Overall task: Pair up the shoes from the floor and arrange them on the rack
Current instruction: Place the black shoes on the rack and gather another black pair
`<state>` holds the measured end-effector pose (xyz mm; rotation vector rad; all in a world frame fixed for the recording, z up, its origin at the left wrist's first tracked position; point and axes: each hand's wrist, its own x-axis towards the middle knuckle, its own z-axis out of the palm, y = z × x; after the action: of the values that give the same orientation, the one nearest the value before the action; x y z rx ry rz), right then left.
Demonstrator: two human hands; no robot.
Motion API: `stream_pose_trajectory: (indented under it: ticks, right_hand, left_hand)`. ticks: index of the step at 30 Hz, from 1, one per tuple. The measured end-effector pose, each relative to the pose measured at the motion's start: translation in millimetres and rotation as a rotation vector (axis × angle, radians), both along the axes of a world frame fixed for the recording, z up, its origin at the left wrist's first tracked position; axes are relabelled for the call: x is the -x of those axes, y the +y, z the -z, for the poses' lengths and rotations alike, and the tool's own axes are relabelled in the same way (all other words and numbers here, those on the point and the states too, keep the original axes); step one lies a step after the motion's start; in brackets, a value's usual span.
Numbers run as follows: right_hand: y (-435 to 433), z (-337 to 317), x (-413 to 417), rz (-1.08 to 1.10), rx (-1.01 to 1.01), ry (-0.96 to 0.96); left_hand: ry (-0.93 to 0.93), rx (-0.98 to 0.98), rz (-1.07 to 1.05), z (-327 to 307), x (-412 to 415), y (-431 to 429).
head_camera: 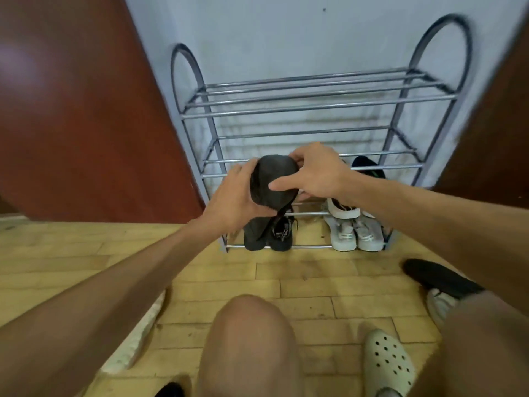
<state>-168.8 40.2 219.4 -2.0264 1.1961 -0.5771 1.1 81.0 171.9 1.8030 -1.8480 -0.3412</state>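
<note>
In front of a metal shoe rack (315,106) set against a pale wall, a dark shoe (272,179) is held up in the air by both hands, seen from above by a crouching person whose bare knee (249,339) fills the lower middle of the view.

The left hand (232,196) is cupped under and around the shoe's left side. The right hand (317,170) is wrapped over its far end, with the fingers (282,184) curled onto the dark upper. Both hands are closed on the shoe. A two-handed hold like this probably serves to turn the shoe and line it up before it is set down. It is level with the rack's second tier from the bottom, in front of that tier's left half.

The lowest tier is already filled with a dark pair (269,236) on the left and a pale grey pair (357,236) on the right, each set toes outward and side by side. On the tier above, at the right, a white shoe (342,209) and a dark shoe with a green edge (369,167) are partly hidden behind the right wrist.

On the wooden floor (315,282), several shoes are yet to be sorted: a black shoe (438,277) and a pale one (439,303) at the right, a cream clog with holes (389,362) near the knee, and a white-soled shoe (143,330) under the left forearm. The task is judged to be roughly half done.
</note>
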Motion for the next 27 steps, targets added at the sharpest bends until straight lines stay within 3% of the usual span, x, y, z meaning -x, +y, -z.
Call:
stream_pose_trajectory:
  ticks: [3, 6, 8, 10, 16, 19, 22, 25, 27]
  right_hand:
    - [3, -3, 28, 0.074, 0.11, 0.004]
    - [12, 9, 46, 0.055, 0.334, 0.162]
    - [15, 15, 51, -0.008, 0.529, 0.307]
    - [18, 19, 54, -0.07, 0.667, 0.379]
    - [18, 40, 66, -0.369, 0.998, 0.43]
    - [14, 38, 73, -0.348, 0.874, 0.36]
    - [12, 30, 77, -0.072, 0.559, 0.178]
    - [9, 32, 79, 0.107, 0.229, -0.04]
    - [5, 38, 81, 0.158, -0.064, 0.014]
  left_hand:
    - [0.277, -0.139, -0.021, -30, 17, -5]
    - [0.837, -0.343, -0.302, -37, 41, -3]
    - [1.137, -0.481, -0.372, -34, 56, -5]
    - [1.27, -0.556, -0.362, -25, 69, -8]
    - [1.429, -0.56, -0.434, 3, 83, 4]
    - [1.449, -0.509, -0.449, -1, 81, 5]
    - [1.445, -0.437, -0.443, -10, 76, 5]
    - [1.273, -0.431, -0.432, -8, 77, 8]
    - [1.226, -0.449, -0.412, -6, 81, 9]
